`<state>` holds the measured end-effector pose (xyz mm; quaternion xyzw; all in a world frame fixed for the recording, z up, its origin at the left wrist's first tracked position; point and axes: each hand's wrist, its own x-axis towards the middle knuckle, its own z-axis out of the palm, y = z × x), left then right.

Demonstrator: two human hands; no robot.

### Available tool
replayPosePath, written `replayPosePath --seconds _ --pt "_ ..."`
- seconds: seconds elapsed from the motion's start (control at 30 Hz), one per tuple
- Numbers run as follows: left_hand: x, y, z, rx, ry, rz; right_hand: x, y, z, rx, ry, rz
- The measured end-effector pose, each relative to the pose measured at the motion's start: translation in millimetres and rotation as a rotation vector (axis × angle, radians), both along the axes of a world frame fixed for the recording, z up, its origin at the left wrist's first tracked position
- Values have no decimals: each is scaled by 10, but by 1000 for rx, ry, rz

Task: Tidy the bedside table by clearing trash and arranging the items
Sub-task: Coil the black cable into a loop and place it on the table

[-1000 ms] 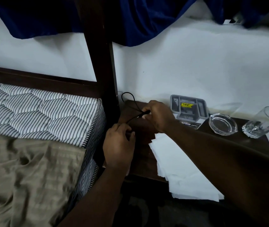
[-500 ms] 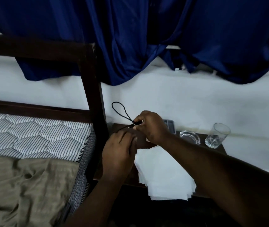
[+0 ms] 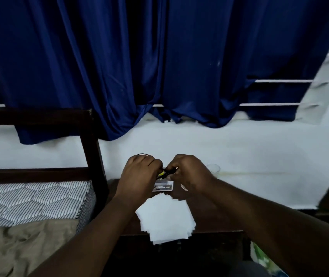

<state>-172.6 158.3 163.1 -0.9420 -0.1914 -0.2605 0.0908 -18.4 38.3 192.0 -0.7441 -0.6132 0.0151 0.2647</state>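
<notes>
Seems like the winding-up step: left hand (image 3: 139, 174) and right hand (image 3: 189, 172) each pinch the cable (image 3: 167, 172) in curled fingers just above the bench (image 3: 203, 223), so next it probably needs coiling and setting down.

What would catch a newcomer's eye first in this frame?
The left hand and right hand meet mid-frame above the bedside table, pinching a thin black cable between them. A blue curtain fills the upper half; a stack of white paper overhangs the table's front edge.
</notes>
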Motion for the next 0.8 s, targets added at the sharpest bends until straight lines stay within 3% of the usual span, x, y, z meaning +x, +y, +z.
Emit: replayPosePath --seconds 0.13,0.4,0.57,0.8 --pt "61 -392 229 30 -15 -135 6 -556 159 14 88 -45" --pt "96 -1074 631 -189 -69 -224 -4 -1283 411 71 300 -52" --pt "140 -1254 875 -364 -120 -331 69 -1546 662 66 552 26" --pt "201 -1386 1089 -459 -96 -386 226 -1723 868 16 587 36"
